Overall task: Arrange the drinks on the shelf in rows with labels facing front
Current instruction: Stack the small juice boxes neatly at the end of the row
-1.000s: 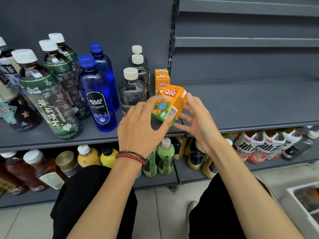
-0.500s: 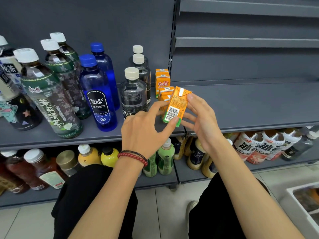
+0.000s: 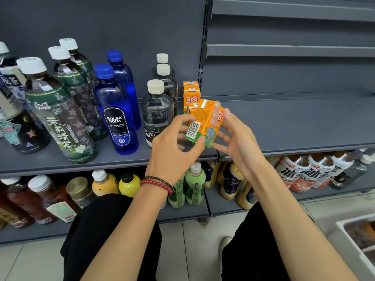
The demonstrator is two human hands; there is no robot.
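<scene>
Item: Qoo juice carton [image 3: 205, 123], pinched between our left hand [image 3: 174, 145] and right hand [image 3: 237, 136] above the shelf [image 3: 294, 126], before the standing Qoo cartons [image 3: 191, 96]. We should keep turning until the logo faces front, then set it in line. Half a second ago its barcode side faced us squarely; now the logo shows.

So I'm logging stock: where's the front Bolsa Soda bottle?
Head view, left-centre on the upper shelf: the Bolsa Soda bottle stands between the jasmine tea bottle and the clear soda bottle.

Red bead bracelet [image 3: 157, 184], black trousers [image 3: 105, 236]
</scene>
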